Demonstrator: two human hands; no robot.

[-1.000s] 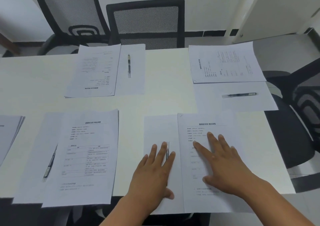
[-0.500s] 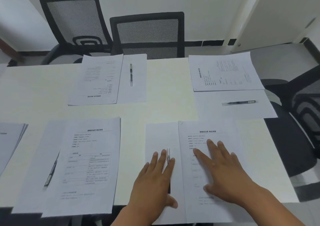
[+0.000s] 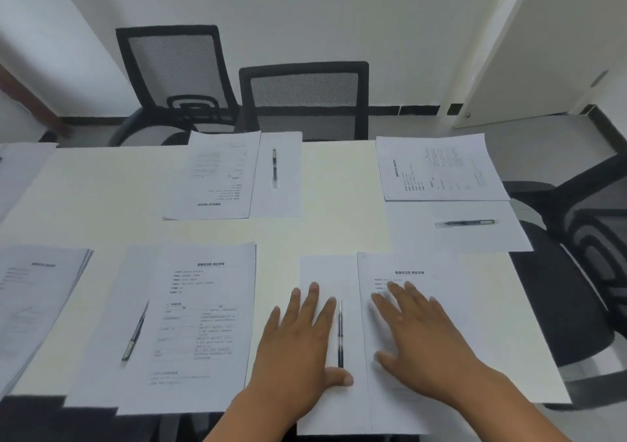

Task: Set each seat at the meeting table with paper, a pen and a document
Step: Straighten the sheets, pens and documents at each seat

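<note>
At the near edge of the white counter [image 3: 339,231], the left hand [image 3: 298,343] lay flat on a blank sheet [image 3: 325,272], fingers straight, its grip holding nothing, and a pen [image 3: 340,333] rested on that sheet just beside its index finger. The right hand [image 3: 420,336] pressed flat, fingers spread, on the printed document [image 3: 458,292] overlapping the sheet's right side (its grip equally slack).

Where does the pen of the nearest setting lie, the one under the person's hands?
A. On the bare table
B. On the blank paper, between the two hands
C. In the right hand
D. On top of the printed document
B: the pen lies on the blank paper, between the flat left hand and right hand.
</note>
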